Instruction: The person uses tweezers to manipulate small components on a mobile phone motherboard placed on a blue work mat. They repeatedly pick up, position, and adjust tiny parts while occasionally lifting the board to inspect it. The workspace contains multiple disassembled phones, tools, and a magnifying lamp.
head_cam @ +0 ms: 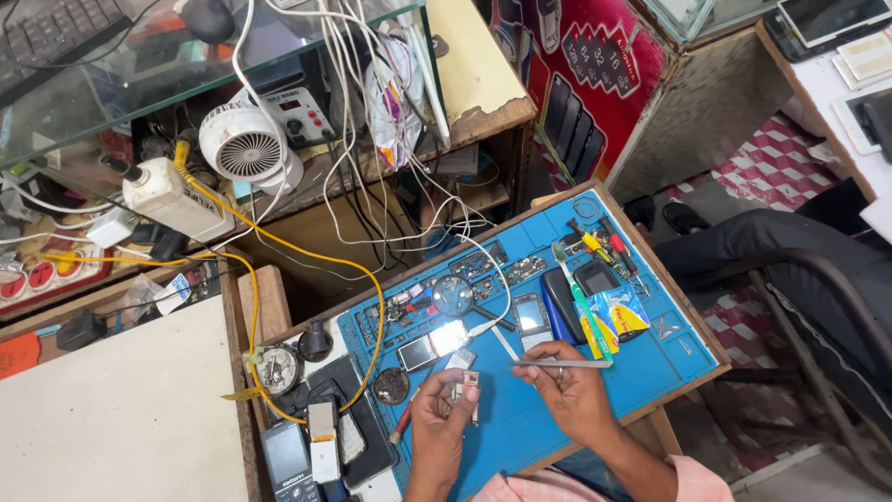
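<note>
Both forearms come in from the near edge and meet over the near side of the blue work mat [650,363]. The left hand [439,423] is raised with its palm turned toward the camera, its fingers curled around a small pale part [465,383], pinched at the fingertips just above the mat. The right hand [574,395] lies to its right, knuckles up, fingers closed on metal tweezers [567,363] that run roughly level, tips pointing left toward the part and the far end pointing right. What the small part is cannot be made out; much of it is covered by the left fingers, and whether the tweezer tips touch it is unclear. Beyond the hands, on the mat, lie a small phone with a lit screen [531,317], a magnifying glass [454,296] and a dark phone body [563,305]. The forearms are cut off by the near frame edge, with only a pink sleeve [692,483] showing.
</note>
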